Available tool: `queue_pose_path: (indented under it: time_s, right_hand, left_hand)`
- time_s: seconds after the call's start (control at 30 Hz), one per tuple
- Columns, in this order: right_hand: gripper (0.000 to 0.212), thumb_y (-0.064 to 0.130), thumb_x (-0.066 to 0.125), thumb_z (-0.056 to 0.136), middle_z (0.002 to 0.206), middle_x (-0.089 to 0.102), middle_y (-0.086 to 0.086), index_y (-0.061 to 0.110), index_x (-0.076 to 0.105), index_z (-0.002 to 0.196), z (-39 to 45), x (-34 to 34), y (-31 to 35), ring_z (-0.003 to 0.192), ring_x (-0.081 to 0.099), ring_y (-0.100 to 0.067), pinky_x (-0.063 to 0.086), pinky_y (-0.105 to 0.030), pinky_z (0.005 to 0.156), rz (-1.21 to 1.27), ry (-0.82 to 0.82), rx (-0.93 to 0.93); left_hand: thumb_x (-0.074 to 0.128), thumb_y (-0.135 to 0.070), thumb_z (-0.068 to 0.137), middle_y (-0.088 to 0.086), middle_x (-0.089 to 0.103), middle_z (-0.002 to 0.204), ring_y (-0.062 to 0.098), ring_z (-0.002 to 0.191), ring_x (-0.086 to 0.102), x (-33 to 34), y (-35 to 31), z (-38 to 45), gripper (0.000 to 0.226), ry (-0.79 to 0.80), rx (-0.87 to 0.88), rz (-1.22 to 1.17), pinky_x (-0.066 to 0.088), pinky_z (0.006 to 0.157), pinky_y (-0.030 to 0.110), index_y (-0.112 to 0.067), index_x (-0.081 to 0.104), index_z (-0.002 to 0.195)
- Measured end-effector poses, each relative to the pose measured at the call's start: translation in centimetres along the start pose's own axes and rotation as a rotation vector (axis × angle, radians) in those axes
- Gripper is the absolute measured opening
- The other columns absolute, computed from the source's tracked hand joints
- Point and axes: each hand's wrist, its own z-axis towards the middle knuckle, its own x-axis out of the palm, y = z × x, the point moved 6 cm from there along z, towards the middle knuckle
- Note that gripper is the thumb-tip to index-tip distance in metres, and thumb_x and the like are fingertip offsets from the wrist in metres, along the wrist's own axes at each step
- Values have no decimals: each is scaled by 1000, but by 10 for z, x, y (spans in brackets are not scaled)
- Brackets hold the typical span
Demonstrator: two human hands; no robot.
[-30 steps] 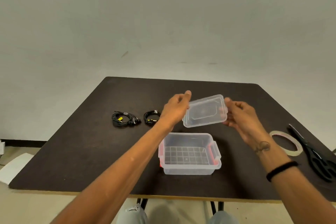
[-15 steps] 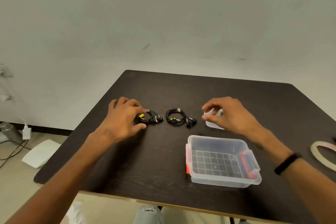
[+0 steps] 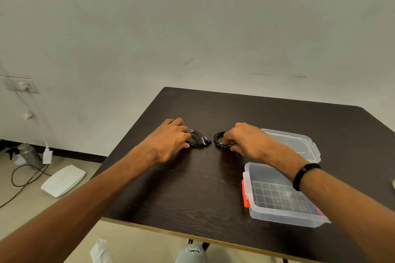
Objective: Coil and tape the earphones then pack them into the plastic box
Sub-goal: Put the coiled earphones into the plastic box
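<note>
Two coiled black earphones lie side by side on the dark table (image 3: 192,188). My left hand (image 3: 172,140) closes its fingers on the left coil (image 3: 199,141), covering its left half. My right hand (image 3: 245,140) pinches the right coil (image 3: 220,142), which carries a small yellow tag. The clear plastic box (image 3: 280,212) with orange latches stands open near the front right, under my right forearm. Its clear lid (image 3: 297,145) lies flat on the table just behind my right hand.
The table's front edge runs close below the box. On the floor to the left lie a white flat device (image 3: 63,179), a cable and a metal bottle (image 3: 30,155). A pale object (image 3: 392,183) shows at the right frame edge.
The lid has been set down on the table behind the box. My right hand has moved left from the lid onto the right earphone coil. My left hand stays on the left coil.
</note>
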Motion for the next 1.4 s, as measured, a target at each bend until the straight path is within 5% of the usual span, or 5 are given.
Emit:
queue_pose_path:
  time_s: [0.13,0.4,0.77,1.17,1.4]
  right_hand:
    - [9,12,66,90,92,70,-8,21,67,93,1,-2,8,93,64,-31,53,-42,72,-36,-37,-43]
    - [19,17,75,86,94,77,1,20,77,105,-5,-8,2,87,69,-20,58,-40,78,124,-107,1]
    - [17,8,78,85,66,63,15,19,82,96,-58,-68,-17,58,56,-5,43,-9,57,450,-350,166]
    - [17,10,90,79,85,82,-3,13,82,93,-157,-138,-30,77,76,-11,60,-19,69,1009,-588,278]
    - [18,5,90,76,81,81,-4,7,80,91,-205,-111,-41,62,64,-5,49,-20,54,1210,-552,395]
  left_hand:
    - [50,-33,107,1,67,105,25,105,56,1,-12,-4,24,-94,93,102,49,91,39,-16,66,105]
    - [35,-38,109,3,63,104,23,99,55,6,-12,-7,33,-124,54,148,49,90,39,-17,60,105]
    - [43,-36,107,4,64,96,25,90,55,-61,-26,-1,30,-336,65,92,51,76,41,-14,62,101]
    - [46,-35,109,6,65,93,28,94,57,-210,-127,-5,33,-583,306,-7,47,77,38,-10,65,98]
    - [46,-40,108,-3,60,92,18,92,49,-181,-173,-20,29,-553,309,-212,41,80,28,-17,60,97]
